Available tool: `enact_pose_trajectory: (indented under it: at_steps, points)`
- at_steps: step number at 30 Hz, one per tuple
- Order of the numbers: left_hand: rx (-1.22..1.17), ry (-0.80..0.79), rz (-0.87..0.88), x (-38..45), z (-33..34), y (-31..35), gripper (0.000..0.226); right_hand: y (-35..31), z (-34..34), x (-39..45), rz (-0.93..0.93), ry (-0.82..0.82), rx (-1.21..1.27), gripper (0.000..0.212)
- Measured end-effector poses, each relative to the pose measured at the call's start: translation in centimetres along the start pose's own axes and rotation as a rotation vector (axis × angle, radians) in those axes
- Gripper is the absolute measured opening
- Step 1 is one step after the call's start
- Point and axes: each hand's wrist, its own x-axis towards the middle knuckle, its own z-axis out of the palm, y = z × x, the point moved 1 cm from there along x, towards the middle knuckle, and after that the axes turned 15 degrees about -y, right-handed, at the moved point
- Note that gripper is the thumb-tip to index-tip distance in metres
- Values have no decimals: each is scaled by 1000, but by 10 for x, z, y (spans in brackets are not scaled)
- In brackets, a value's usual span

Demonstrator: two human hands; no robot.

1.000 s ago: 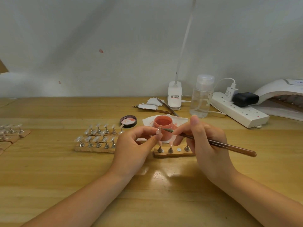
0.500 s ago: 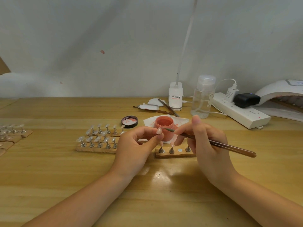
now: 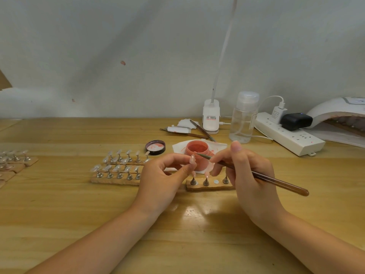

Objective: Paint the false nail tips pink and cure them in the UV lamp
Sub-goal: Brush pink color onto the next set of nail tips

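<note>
My left hand (image 3: 164,178) pinches a nail tip (image 3: 192,159) up off the worktop (image 3: 59,214) so the brush (image 3: 256,174), gripped pen-style in my right hand (image 3: 248,175), can reach it. The pink pot (image 3: 197,151) sits just behind. The UV lamp (image 3: 339,113) waits at the worktop's far right corner, with a power strip (image 3: 290,137) between.

On the table (image 3: 59,214), the paint jar (image 3: 197,150) sits centre, its lid (image 3: 155,147) just left. Stands of nail tips (image 3: 118,171) lie further left, a short stand (image 3: 209,183) in front. Behind right: bottle (image 3: 244,119), power strip (image 3: 288,136), UV lamp (image 3: 335,111).
</note>
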Motion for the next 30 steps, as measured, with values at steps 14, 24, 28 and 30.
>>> enact_pose_trajectory:
  at_steps: [14,24,28,30]
  points:
    - [-4,-15,15,-1,0,2,12,-2,1,-1,-47,-20,7,43]
    - [7,20,-2,-1,-1,2,17,-3,0,-5,-50,-6,27,49]
    - [16,22,5,-1,-1,3,21,-3,-1,-1,-54,-50,-72,41]
    - [20,28,7,-1,0,4,24,-2,-1,-1,-33,-65,-89,42]
